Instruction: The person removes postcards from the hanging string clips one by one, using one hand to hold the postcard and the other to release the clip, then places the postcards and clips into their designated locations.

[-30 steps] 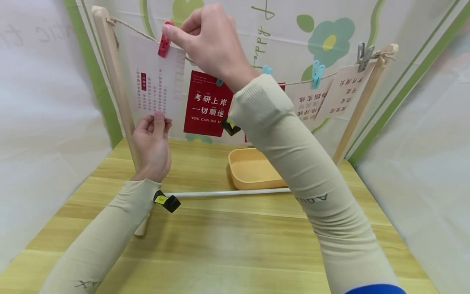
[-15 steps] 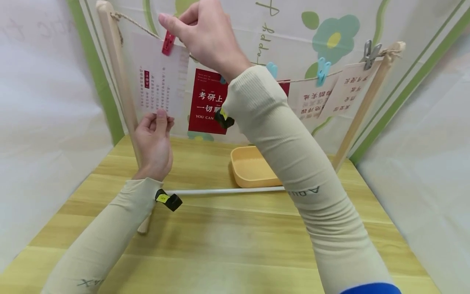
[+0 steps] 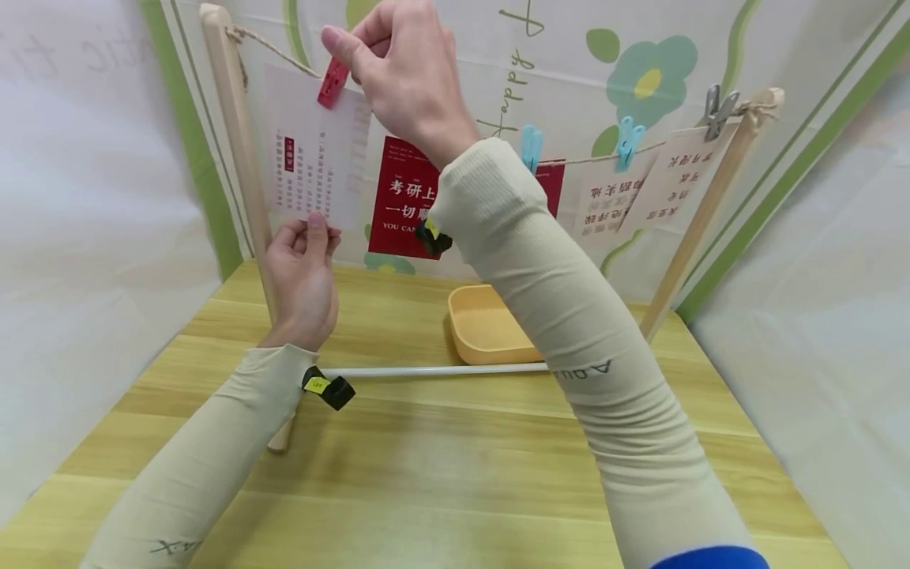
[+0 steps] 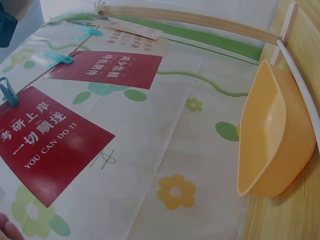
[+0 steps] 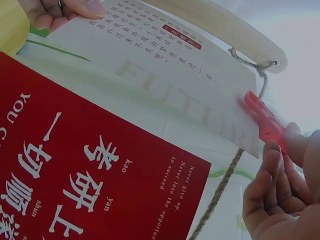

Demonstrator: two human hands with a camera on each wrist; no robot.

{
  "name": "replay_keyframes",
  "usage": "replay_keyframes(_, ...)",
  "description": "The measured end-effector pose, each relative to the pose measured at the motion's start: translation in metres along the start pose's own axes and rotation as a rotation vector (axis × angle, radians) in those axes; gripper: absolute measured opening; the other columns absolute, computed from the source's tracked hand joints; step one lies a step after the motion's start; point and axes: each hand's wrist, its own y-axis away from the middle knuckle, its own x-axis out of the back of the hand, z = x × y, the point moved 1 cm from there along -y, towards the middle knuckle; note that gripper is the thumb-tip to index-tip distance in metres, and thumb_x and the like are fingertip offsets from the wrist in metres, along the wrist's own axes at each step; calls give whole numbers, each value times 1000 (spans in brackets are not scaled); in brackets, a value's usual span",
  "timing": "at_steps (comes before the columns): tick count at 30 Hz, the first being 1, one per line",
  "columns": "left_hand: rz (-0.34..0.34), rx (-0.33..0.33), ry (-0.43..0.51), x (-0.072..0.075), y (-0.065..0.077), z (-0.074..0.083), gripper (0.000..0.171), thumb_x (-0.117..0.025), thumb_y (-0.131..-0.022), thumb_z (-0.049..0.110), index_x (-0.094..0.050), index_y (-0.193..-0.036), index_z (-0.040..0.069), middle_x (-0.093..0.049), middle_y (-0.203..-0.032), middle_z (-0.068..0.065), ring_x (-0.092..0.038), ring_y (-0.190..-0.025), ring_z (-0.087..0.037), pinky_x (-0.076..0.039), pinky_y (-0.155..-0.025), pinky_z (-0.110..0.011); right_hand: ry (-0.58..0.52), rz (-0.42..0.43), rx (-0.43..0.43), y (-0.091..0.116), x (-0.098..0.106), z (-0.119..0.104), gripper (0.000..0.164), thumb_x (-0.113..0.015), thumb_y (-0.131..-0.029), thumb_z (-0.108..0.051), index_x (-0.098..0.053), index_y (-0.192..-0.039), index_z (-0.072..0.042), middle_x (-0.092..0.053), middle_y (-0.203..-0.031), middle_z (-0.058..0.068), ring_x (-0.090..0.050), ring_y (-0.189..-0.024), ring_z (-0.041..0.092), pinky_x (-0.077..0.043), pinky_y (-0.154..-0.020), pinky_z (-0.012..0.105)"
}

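A white printed card (image 3: 313,150) hangs from a twine line (image 3: 273,51) strung between two wooden posts. A red clip (image 3: 332,83) sits tilted on the card's top edge. My right hand (image 3: 344,59) pinches that clip between thumb and fingers. The right wrist view shows the red clip (image 5: 265,122) at the corner of the white card (image 5: 160,65), with my right fingers (image 5: 280,190) curled against it. My left hand (image 3: 306,229) pinches the card's bottom edge. Next to it hangs a red card (image 3: 401,201).
More cards hang to the right under blue clips (image 3: 529,146) and a grey clip (image 3: 714,103). A yellow tray (image 3: 483,324) and the frame's white rod (image 3: 441,370) lie on the wooden table (image 3: 441,474). The left post (image 3: 238,142) stands beside my left hand.
The red clip has tipped from upright to slanted under my right hand. My left hand keeps its pinch on the card's bottom edge.
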Motion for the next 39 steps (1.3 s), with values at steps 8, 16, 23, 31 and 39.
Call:
replay_keyframes(8, 0, 30, -30, 0, 0, 0, 13, -60, -104, 14, -63, -110, 2, -63, -109, -9, -60, -99, -19, -55, -100, -26, -49, 106, 59, 2, -3, 6, 22, -74, -99, -34, -77, -99, -12, -70, -84, -4, -57, -81, 7, -45, -76, 21)
replay_keyframes(16, 8, 67, -58, 1, -1, -1, 17, -59, -105, 14, -62, -116, 3, -64, -112, -9, -60, -100, -18, -55, -99, -25, -118, 170, 69, 3, -1, 11, 23, -74, -99, -33, -75, -101, -10, -68, -83, -4, -58, -78, 7, -46, -74, 20)
replay_keyframes(23, 3, 109, -51, -1, 1, -5, 13, -56, -107, 15, -61, -113, 5, -60, -111, -7, -58, -100, -18, -55, -96, -22, -165, 175, 54, 4, 8, 13, 23, -74, -100, -33, -74, -100, -9, -65, -78, -7, -57, -76, 7, -46, -73, 21)
replay_keyframes(31, 6, 167, -39, -2, 1, -7, 12, -50, -109, 14, -56, -108, 3, -55, -111, -7, -55, -100, -16, -53, -96, -21, -175, 170, 103, 8, 13, 23, 28, -70, -103, -34, -72, -113, -8, -71, -93, -4, -60, -86, 6, -49, -82, 18)
replay_keyframes(39, -3, 194, -66, 1, 3, -7, 15, -47, -111, 15, -55, -116, 4, -54, -113, -6, -54, -101, -15, -52, -93, -19, -196, 180, 146, 11, 13, 27, 31, -73, -101, -33, -71, -118, -7, -77, -103, 0, -65, -91, 6, -51, -86, 16)
